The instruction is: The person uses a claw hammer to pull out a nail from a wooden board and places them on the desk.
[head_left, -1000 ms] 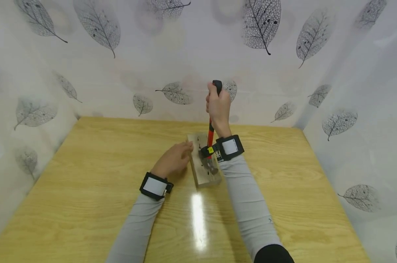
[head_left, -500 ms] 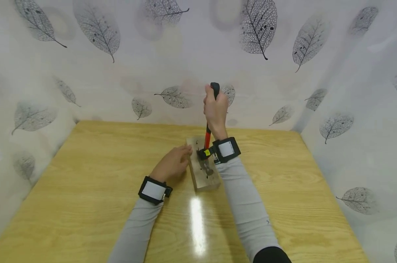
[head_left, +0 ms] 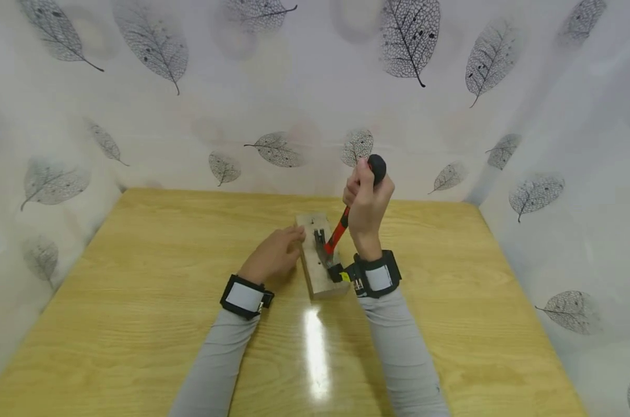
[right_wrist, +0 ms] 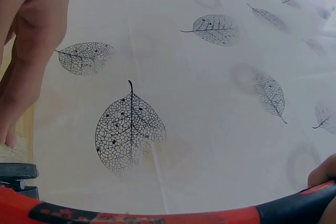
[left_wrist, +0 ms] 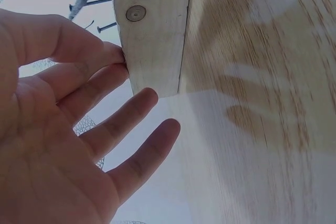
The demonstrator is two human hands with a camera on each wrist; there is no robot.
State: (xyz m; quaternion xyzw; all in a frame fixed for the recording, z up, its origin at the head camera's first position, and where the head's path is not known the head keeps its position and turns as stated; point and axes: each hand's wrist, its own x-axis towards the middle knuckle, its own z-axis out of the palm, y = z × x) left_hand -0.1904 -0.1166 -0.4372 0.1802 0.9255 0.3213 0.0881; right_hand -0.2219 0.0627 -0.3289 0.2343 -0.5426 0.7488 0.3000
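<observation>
Plainly braced: left hand (head_left: 274, 253) flat, fingers straight against pale wooden block (head_left: 320, 258) on yellow wood-grain table (head_left: 137, 301) to steady it; right hand (head_left: 366, 205) clenched round red-and-black-handled claw hammer (head_left: 338, 234), head on block, levering.

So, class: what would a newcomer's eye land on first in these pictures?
The red-handled hammer, gripped by the right hand, tilts over the wooden block at the table's middle. The left hand presses straight fingers against the block's left side. Leaf-printed walls enclose the table.
</observation>
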